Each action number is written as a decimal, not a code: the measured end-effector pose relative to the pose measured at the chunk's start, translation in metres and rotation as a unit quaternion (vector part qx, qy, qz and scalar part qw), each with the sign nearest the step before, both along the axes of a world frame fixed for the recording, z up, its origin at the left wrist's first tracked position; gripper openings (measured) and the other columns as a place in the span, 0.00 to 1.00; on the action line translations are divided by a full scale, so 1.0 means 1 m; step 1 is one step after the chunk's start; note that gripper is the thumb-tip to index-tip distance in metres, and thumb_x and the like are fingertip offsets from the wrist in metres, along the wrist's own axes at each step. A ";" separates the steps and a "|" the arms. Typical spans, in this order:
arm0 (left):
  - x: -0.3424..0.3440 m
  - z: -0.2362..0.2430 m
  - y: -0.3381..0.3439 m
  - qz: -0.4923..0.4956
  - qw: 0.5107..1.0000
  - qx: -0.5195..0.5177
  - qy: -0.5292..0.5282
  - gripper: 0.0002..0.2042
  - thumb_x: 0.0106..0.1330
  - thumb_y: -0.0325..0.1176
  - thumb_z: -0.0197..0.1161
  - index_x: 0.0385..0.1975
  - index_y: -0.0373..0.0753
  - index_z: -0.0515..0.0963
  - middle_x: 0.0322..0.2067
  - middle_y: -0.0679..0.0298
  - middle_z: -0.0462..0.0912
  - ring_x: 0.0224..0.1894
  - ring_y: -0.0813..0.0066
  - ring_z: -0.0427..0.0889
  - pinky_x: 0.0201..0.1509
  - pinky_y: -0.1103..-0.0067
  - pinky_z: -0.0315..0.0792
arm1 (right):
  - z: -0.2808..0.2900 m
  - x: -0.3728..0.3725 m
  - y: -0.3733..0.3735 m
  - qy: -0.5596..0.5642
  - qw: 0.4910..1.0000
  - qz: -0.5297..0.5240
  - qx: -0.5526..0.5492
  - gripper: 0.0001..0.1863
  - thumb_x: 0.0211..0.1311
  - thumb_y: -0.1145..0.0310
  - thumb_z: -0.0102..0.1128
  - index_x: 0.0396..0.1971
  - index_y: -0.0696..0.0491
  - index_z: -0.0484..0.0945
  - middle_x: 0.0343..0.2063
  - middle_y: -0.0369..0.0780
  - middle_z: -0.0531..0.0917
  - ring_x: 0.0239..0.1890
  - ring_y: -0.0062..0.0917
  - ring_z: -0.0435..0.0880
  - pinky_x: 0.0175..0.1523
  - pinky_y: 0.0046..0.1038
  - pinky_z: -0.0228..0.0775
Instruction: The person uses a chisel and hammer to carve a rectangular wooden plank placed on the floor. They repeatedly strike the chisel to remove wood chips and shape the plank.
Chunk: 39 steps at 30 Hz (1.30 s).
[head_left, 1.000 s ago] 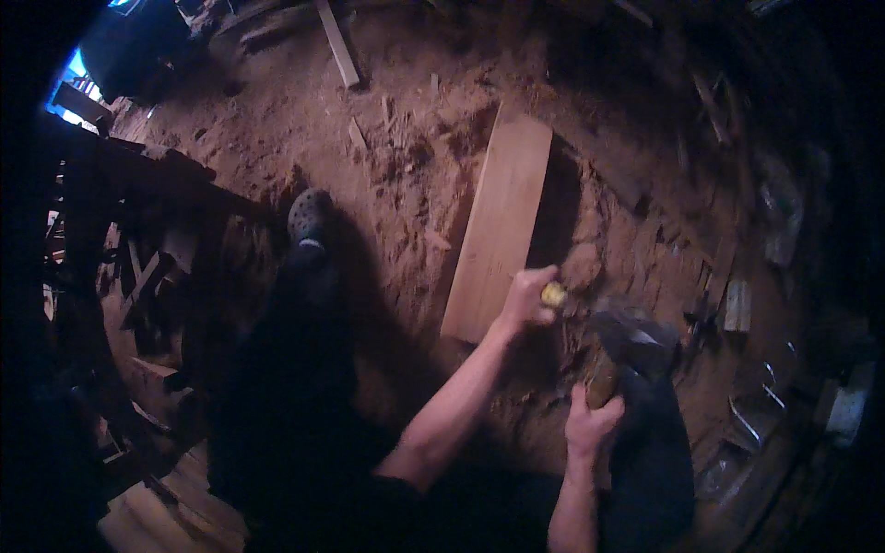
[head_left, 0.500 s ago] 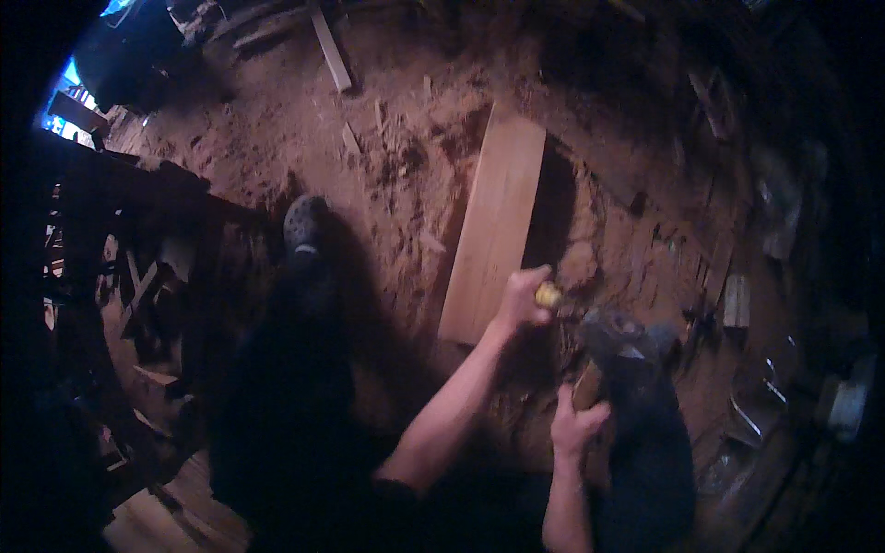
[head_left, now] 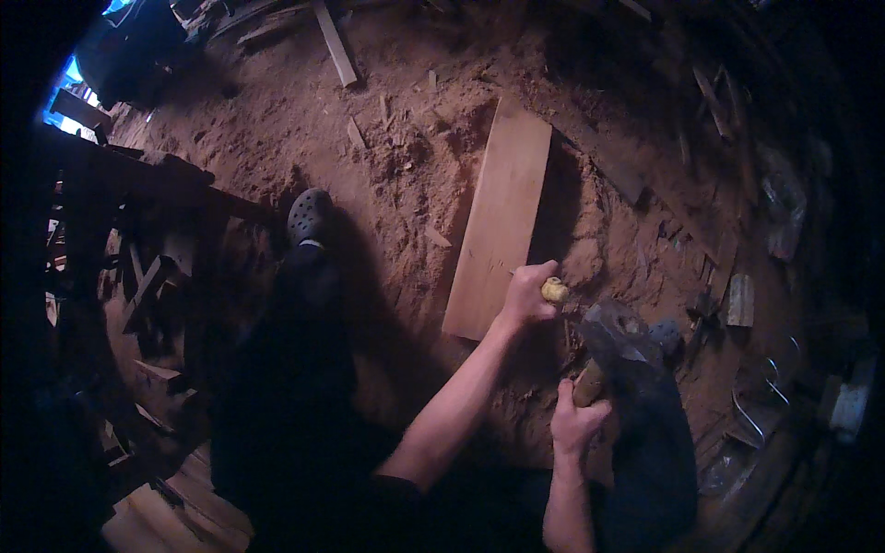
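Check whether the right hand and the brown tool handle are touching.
Touching: the head view shows the right hand gripping the brown tool handle, thumb along its side.

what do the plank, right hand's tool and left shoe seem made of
Plank: bare wood, smooth-looking, with grain lines. Tool head: probably metal, dark grey, slight sheen; handle, in the right hand, perhaps wood, being brownish. Left shoe: likely matte plastic or foam, given its holes.

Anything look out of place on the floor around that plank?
Yes, some: a loose wood strip and a small sliver lie strewn on the brown floor, left of the long plank, looking untidy, like discarded scraps.
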<state>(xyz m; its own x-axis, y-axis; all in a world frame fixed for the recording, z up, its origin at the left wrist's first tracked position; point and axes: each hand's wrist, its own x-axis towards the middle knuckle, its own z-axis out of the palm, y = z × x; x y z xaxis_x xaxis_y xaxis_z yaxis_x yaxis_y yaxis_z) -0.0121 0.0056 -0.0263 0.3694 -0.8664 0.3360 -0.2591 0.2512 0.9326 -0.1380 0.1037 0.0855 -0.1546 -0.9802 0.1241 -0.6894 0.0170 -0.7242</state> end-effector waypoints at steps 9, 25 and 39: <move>0.002 -0.003 -0.003 -0.025 0.999 0.028 0.008 0.16 0.31 0.33 0.63 0.20 0.35 0.66 0.16 0.50 0.69 0.24 0.49 0.72 0.24 0.68 0.65 | 0.001 -0.005 -0.004 0.141 0.977 -0.017 0.161 0.15 0.41 0.71 0.60 0.29 0.64 0.72 0.26 0.50 0.78 0.32 0.39 0.78 0.39 0.32 0.67; 0.001 -0.008 0.000 -0.013 0.999 0.022 0.023 0.16 0.32 0.32 0.64 0.21 0.34 0.66 0.17 0.49 0.68 0.24 0.46 0.70 0.24 0.68 0.64 | 0.002 0.001 -0.007 0.117 0.984 0.020 0.134 0.15 0.41 0.71 0.59 0.29 0.65 0.74 0.25 0.51 0.78 0.31 0.47 0.77 0.37 0.37 0.68; 0.006 0.003 0.000 -0.023 0.999 0.032 0.013 0.13 0.34 0.28 0.59 0.23 0.32 0.69 0.18 0.48 0.70 0.26 0.47 0.72 0.26 0.69 0.66 | 0.000 -0.010 -0.005 0.110 0.986 -0.016 0.128 0.15 0.37 0.70 0.61 0.26 0.65 0.73 0.25 0.52 0.77 0.31 0.45 0.76 0.37 0.38 0.66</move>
